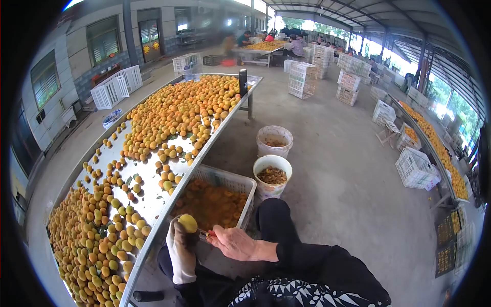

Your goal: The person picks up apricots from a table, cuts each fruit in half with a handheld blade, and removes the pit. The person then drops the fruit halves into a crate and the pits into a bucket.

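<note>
Holding yellow fruit (187,223) in the left hand (181,250); right hand (238,243) near it.

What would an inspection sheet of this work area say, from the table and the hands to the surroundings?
Surface: metal table, partly covered by loose orange and greenish fruit.
Job's things: yellow-green fruit beside a red-handled tool; below, a white crate with orange-brown contents.
Clutter: black cylinder at the table's far corner; two buckets on the floor, partly filled.
Hands: left hand, gloved, holds the yellow-green fruit; right hand, bare, grips the tool.
Cables: nothing seen.
Surroundings: upright crates, a long fruit row at right, distant people.
</note>
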Motion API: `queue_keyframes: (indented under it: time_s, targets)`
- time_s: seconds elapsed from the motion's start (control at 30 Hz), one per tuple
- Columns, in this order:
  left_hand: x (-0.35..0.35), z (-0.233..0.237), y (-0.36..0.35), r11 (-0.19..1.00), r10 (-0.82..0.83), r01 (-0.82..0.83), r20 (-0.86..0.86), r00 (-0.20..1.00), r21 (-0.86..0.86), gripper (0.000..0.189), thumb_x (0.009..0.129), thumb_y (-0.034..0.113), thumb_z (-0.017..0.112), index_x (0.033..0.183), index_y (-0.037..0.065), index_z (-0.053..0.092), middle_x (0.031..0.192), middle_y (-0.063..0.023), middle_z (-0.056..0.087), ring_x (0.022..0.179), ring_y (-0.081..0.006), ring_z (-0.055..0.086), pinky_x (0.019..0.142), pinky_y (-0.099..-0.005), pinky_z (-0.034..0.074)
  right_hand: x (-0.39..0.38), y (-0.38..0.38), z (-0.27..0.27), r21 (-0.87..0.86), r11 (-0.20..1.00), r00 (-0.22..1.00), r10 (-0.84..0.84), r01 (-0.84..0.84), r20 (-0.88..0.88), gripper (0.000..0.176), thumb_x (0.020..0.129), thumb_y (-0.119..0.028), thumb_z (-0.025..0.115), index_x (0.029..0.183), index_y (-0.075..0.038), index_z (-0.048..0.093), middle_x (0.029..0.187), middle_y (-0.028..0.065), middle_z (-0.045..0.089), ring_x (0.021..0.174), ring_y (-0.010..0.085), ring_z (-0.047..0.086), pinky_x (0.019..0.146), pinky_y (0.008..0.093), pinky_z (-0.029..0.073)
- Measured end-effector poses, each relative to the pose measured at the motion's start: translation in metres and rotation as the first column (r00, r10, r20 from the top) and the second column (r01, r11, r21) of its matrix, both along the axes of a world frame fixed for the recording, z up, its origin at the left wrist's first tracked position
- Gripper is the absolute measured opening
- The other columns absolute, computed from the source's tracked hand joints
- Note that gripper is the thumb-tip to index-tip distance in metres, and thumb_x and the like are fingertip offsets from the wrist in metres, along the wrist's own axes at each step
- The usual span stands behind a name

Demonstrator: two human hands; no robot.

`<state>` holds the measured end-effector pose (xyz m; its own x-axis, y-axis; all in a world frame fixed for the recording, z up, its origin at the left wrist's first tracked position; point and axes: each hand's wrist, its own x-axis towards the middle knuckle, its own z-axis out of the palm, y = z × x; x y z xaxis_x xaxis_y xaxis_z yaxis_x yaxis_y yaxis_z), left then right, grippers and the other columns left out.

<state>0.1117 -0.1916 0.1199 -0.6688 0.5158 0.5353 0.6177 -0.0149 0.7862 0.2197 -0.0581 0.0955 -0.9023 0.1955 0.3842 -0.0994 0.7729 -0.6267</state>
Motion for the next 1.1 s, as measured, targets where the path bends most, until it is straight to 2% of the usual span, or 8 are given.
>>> queue_keyframes:
  time_s: [0.07,0.2,0.33,0.5,0.63,0.73,0.8,1.1]
  targets:
    - [0.003,0.007,0.004,0.991,-0.083,0.020,0.497,0.864,0.131,0.043,0.103,0.040,0.047,0.117,0.001,0.056,0.097,-0.0052,0.058,0.085,-0.0123,0.055,0.073,-0.0246,0.046,0.001,0.001,-0.002,-0.002,1.000,1.000,-0.017,0.017,0.007,0.031,0.097,-0.025,0.058,0.086,0.002,0.046,0.064,0.0225,0.060,0.057,0.0390,0.063,0.048,0.0457,0.047]
    - [0.012,0.004,0.011,0.983,0.054,-0.104,0.300,0.953,0.153,0.044,0.102,0.041,0.047,0.118,0.001,0.057,0.098,-0.0055,0.058,0.087,-0.0119,0.053,0.076,-0.0251,0.044,-0.001,-0.007,-0.008,-0.059,0.998,0.997,-0.006,0.002,-0.071,0.028,0.096,-0.022,0.058,0.087,0.001,0.046,0.065,0.0227,0.059,0.060,0.0400,0.063,0.049,0.0450,0.046]
    - [0.007,-0.011,0.008,0.953,-0.069,-0.096,0.514,0.855,0.288,0.036,0.103,0.033,0.046,0.115,0.001,0.057,0.099,-0.0058,0.058,0.089,-0.0138,0.053,0.081,-0.0280,0.043,-0.004,-0.007,-0.018,-0.010,0.999,0.998,0.034,-0.034,-0.044,0.028,0.097,-0.024,0.056,0.092,0.001,0.045,0.067,0.0232,0.060,0.062,0.0389,0.064,0.050,0.0449,0.048]
    - [0.012,-0.002,0.014,0.952,-0.140,-0.125,0.760,0.635,0.280,0.046,0.101,0.052,0.044,0.099,0.009,0.058,0.078,0.0025,0.050,0.066,-0.0043,0.045,0.056,-0.0185,0.037,-0.001,-0.006,-0.010,-0.007,1.000,1.000,-0.001,0.001,0.012,0.031,0.099,-0.026,0.054,0.090,0.002,0.044,0.062,0.0217,0.059,0.059,0.0393,0.063,0.049,0.0452,0.048]
    - [-0.011,-0.032,0.017,0.968,-0.190,0.000,0.734,0.652,0.250,0.048,0.101,0.053,0.043,0.098,0.008,0.058,0.079,0.0018,0.050,0.066,-0.0056,0.046,0.057,-0.0200,0.038,-0.004,-0.004,-0.023,-0.018,0.998,0.998,-0.058,0.058,0.029,0.033,0.099,-0.026,0.054,0.087,0.002,0.043,0.062,0.0221,0.058,0.059,0.0400,0.063,0.048,0.0457,0.048]
    - [-0.011,-0.046,0.027,0.965,-0.124,-0.034,0.563,0.817,0.262,0.047,0.103,0.048,0.041,0.101,0.004,0.057,0.085,-0.0005,0.053,0.071,-0.0076,0.048,0.061,-0.0215,0.040,-0.005,-0.005,-0.031,-0.044,0.996,0.997,-0.073,0.073,0.012,0.034,0.099,-0.027,0.053,0.087,0.003,0.044,0.063,0.0233,0.059,0.059,0.0404,0.064,0.049,0.0463,0.048]
    - [0.003,-0.037,0.036,0.965,0.154,-0.210,0.306,0.939,0.158,0.040,0.105,0.039,0.040,0.103,0.002,0.056,0.087,-0.0028,0.054,0.075,-0.0109,0.048,0.071,-0.0246,0.041,-0.005,-0.007,-0.027,-0.046,0.996,0.997,-0.071,0.071,0.015,0.034,0.099,-0.027,0.053,0.087,0.003,0.044,0.064,0.0240,0.059,0.060,0.0406,0.064,0.049,0.0467,0.048]
    - [-0.022,-0.060,0.038,0.910,0.188,-0.323,0.436,0.880,0.259,0.042,0.105,0.038,0.040,0.102,-0.001,0.054,0.086,-0.0033,0.053,0.076,-0.0115,0.048,0.068,-0.0256,0.040,-0.008,-0.007,-0.040,-0.196,0.980,0.997,-0.020,0.035,0.080,0.036,0.100,-0.028,0.051,0.087,0.004,0.043,0.064,0.0264,0.058,0.061,0.0432,0.063,0.050,0.0484,0.046]
